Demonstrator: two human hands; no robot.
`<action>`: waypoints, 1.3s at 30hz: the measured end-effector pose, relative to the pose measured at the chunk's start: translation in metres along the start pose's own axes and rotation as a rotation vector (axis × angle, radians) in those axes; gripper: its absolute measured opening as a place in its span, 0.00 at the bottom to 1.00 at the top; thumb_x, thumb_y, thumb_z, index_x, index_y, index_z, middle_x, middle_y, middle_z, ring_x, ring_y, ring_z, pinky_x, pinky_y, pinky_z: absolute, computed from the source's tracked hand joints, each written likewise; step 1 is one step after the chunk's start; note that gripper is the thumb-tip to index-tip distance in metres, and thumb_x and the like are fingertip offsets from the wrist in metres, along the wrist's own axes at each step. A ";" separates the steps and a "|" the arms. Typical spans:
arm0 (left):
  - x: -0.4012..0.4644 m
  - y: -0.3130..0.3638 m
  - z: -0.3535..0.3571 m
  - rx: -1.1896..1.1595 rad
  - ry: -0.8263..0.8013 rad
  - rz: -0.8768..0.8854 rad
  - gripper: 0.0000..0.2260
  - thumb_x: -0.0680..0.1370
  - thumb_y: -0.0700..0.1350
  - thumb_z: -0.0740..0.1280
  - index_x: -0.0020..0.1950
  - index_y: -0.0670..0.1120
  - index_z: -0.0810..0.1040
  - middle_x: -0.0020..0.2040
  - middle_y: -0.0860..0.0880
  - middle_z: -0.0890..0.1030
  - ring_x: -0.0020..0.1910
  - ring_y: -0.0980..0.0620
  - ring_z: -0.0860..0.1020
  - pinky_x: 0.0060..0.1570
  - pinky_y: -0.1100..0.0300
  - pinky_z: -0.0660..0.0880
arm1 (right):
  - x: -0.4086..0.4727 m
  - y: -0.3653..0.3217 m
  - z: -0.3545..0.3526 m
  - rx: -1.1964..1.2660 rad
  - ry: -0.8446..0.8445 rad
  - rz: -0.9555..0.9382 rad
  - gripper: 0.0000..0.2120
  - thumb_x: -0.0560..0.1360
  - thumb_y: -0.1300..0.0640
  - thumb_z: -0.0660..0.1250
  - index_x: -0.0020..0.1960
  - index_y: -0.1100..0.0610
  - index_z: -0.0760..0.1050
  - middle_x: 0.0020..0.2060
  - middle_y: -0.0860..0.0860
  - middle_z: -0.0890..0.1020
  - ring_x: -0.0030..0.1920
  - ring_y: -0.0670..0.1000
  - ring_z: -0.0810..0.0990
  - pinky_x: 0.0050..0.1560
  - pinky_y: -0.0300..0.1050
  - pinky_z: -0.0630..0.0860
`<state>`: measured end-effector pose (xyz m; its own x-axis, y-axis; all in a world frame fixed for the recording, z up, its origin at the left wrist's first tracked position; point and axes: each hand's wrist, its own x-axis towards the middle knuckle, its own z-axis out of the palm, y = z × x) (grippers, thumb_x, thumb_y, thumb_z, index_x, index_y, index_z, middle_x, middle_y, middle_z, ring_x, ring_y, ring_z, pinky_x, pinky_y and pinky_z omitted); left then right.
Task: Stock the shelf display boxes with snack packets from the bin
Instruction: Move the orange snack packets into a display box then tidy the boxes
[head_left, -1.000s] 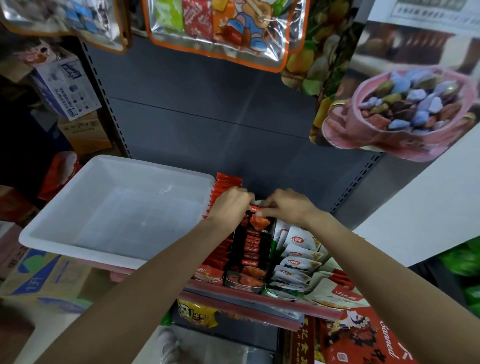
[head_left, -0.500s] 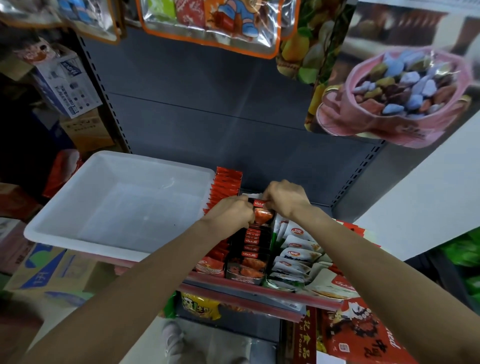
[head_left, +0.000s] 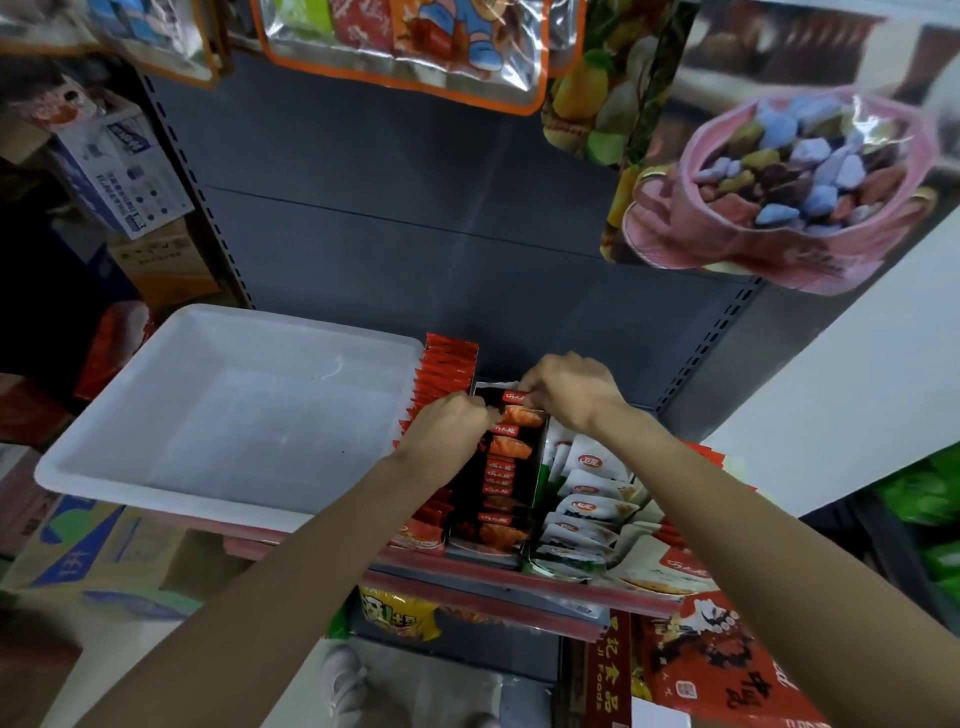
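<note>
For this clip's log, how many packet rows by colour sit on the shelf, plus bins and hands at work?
Red packet rows: 1
Black packet rows: 1
White packet rows: 1
White bins: 1
Hands at the black row, left hand and right hand: 2
Total: 6

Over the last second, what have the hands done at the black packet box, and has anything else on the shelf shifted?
Both hands have stayed at the back of the black display box. The left hand still grips the rear black packets; the right hand has edged slightly back and pinches the rearmost one. Nothing was let go. The white bin, red packets and white packets are unchanged.
</note>
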<state>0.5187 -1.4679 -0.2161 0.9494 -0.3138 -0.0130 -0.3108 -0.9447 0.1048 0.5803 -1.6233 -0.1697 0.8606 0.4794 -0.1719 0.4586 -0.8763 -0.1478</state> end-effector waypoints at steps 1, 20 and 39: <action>-0.001 0.001 -0.001 -0.007 0.012 0.004 0.15 0.77 0.32 0.60 0.59 0.44 0.77 0.52 0.45 0.78 0.52 0.47 0.77 0.48 0.58 0.72 | -0.001 0.000 0.000 -0.002 -0.012 -0.007 0.12 0.78 0.57 0.63 0.57 0.46 0.79 0.53 0.49 0.82 0.52 0.54 0.79 0.47 0.43 0.72; -0.007 0.001 -0.003 -0.149 -0.079 0.136 0.10 0.79 0.37 0.62 0.53 0.44 0.82 0.46 0.47 0.83 0.45 0.50 0.80 0.47 0.58 0.75 | 0.003 -0.014 0.015 -0.161 -0.074 -0.035 0.07 0.75 0.53 0.67 0.51 0.55 0.77 0.49 0.55 0.80 0.51 0.56 0.78 0.40 0.44 0.65; -0.004 0.001 -0.010 -0.267 -0.327 0.053 0.28 0.70 0.49 0.75 0.67 0.42 0.73 0.47 0.47 0.84 0.50 0.50 0.81 0.55 0.49 0.75 | 0.005 -0.013 0.018 -0.143 -0.046 -0.003 0.10 0.74 0.51 0.69 0.53 0.53 0.78 0.51 0.54 0.80 0.52 0.56 0.78 0.41 0.43 0.67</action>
<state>0.5154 -1.4664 -0.2065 0.8548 -0.4156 -0.3108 -0.2951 -0.8819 0.3675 0.5748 -1.6086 -0.1866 0.8494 0.4812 -0.2169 0.4912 -0.8710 -0.0086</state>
